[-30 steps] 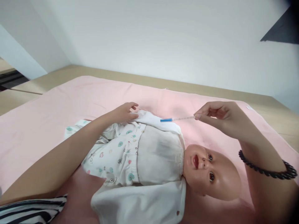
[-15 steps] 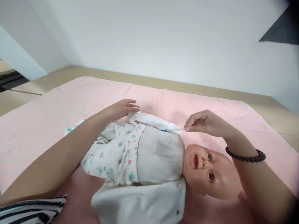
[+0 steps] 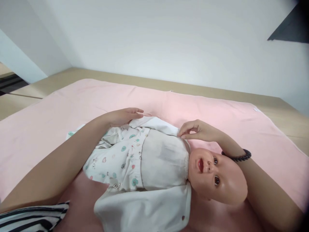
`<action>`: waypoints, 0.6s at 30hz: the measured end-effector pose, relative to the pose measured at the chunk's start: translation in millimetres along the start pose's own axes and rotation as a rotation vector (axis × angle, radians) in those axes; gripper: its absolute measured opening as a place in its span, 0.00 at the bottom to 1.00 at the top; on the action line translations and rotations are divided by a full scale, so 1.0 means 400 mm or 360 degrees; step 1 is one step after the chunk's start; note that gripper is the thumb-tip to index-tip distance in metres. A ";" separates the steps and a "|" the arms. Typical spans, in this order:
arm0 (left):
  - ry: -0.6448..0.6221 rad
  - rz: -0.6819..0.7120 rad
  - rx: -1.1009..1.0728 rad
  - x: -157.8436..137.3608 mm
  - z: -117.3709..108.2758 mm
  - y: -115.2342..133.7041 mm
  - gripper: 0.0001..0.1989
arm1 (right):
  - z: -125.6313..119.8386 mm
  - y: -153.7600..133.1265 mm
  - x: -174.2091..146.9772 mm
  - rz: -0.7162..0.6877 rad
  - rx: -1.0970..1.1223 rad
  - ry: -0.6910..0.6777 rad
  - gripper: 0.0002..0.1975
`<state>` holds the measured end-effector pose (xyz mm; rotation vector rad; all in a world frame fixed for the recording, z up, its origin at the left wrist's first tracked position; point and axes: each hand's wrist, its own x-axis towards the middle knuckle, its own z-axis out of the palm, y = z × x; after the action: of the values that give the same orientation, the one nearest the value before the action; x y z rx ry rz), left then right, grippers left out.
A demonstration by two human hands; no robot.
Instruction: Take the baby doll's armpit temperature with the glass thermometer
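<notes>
A baby doll (image 3: pixel 218 180) lies on its back, head to the right, in a pale top (image 3: pixel 164 164) and printed trousers (image 3: pixel 113 161). A white jacket (image 3: pixel 145 209) is spread open around it. My left hand (image 3: pixel 125 116) rests at the cuff of the doll's far sleeve (image 3: pixel 154 124), fingers stretched out and close together, not wrapped round it. My right hand (image 3: pixel 193 130), thumb and forefinger pinched, is at the doll's far armpit, by the sleeve's upper end. The thermometer seen in those fingertips earlier is hidden now, by the fingers and cloth.
A pink sheet (image 3: pixel 108 96) covers most of the wooden surface (image 3: pixel 270 100), with a white wall (image 3: pixel 169 42) behind it. A black bead bracelet (image 3: pixel 241 156) circles my right wrist. Striped cloth (image 3: pixel 36 216) shows at the lower left.
My right hand has moved left and slightly down to the doll's armpit, and the blue-tipped thermometer has gone out of sight. My left hand has lowered slightly at the cuff.
</notes>
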<state>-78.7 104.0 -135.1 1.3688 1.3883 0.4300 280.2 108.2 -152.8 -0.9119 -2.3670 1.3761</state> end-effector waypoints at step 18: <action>0.0131 0.0314 0.0089 0.022 -0.025 -0.012 0.19 | 0.013 -0.044 -0.009 0.0022 0.0316 -0.0034 0.22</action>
<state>-87.0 114.3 -139.3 1.5563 1.3454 0.5869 273.6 96.2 -140.1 -0.8637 -2.1931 1.5994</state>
